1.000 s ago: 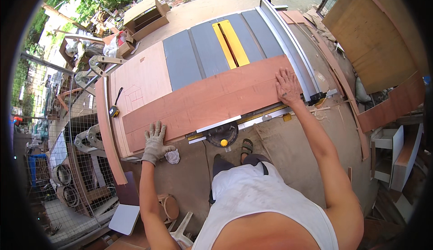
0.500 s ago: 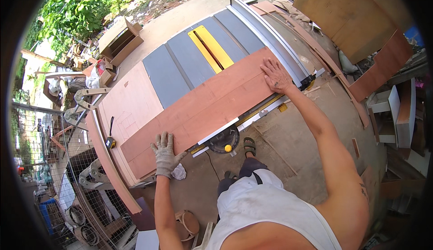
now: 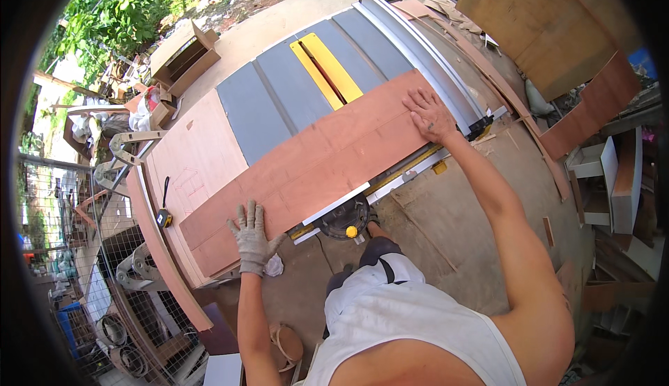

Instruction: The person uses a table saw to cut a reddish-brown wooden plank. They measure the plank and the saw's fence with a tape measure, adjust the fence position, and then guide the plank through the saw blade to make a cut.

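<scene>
A long reddish plywood board (image 3: 306, 170) lies across the near part of a grey table saw top (image 3: 254, 121) and a pale side panel (image 3: 185, 145), covering the near end of the yellow insert (image 3: 310, 55). My gloved left hand (image 3: 254, 240) is open, fingers spread on the board's near left edge. My bare right hand (image 3: 428, 114) lies flat near its right end, beside the metal fence (image 3: 418, 34). A tape measure (image 3: 164, 217) rests on the pale panel, left of the board. A dark dial with a yellow knob (image 3: 348, 222) shows below the board's near edge.
Wood strips (image 3: 488, 79) and large sheets (image 3: 529, 31) are at the right, above white drawer pieces (image 3: 599, 184). A cardboard box (image 3: 185, 58) and clutter stand beyond the saw. Wire mesh (image 3: 83, 212) lines the left. Concrete floor (image 3: 446, 226) shows around my legs.
The view has shifted, with the saw appearing more tilted than one second ago. Both hands remain on the board. My feet and legs have moved, a foot now partly hidden behind the dial.
</scene>
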Available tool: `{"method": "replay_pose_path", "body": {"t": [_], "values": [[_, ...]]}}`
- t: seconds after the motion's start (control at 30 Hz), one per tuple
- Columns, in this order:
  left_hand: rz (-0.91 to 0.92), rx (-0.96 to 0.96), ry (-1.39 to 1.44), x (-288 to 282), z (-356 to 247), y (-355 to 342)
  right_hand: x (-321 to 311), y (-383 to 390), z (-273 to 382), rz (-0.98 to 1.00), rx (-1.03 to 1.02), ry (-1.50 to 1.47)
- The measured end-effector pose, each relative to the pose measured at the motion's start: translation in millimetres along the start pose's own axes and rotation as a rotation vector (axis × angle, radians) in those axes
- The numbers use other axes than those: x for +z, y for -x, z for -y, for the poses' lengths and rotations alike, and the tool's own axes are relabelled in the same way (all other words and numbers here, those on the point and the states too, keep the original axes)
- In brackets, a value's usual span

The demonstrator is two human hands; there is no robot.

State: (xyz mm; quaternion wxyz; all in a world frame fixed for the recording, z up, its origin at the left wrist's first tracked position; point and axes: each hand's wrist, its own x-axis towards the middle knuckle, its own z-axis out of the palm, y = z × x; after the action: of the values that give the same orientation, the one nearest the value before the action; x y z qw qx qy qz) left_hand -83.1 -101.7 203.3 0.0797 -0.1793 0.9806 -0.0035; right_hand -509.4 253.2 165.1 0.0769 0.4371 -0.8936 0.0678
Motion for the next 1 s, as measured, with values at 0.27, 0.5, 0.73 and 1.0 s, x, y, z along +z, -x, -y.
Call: {"method": "replay_pose_path", "body": {"t": [0.27, 0.5, 0.73, 1.0], "values": [[-0.028, -0.007, 0.013, 4, 0, 2, -7, -6, 6, -0.034, -0.036, -0.037], [0.072, 0.005, 0.072, -16, -10, -13, 0, -2, 6, 0.002, -0.006, -0.073], [0.004, 0.066, 0.014, 5, -5, -14, -14, -6, 10, 0.071, -0.007, -0.036], [0.025, 0.049, 0.008, 4, -3, -17, -4, -14, 7, -0.003, -0.023, -0.064]]}}
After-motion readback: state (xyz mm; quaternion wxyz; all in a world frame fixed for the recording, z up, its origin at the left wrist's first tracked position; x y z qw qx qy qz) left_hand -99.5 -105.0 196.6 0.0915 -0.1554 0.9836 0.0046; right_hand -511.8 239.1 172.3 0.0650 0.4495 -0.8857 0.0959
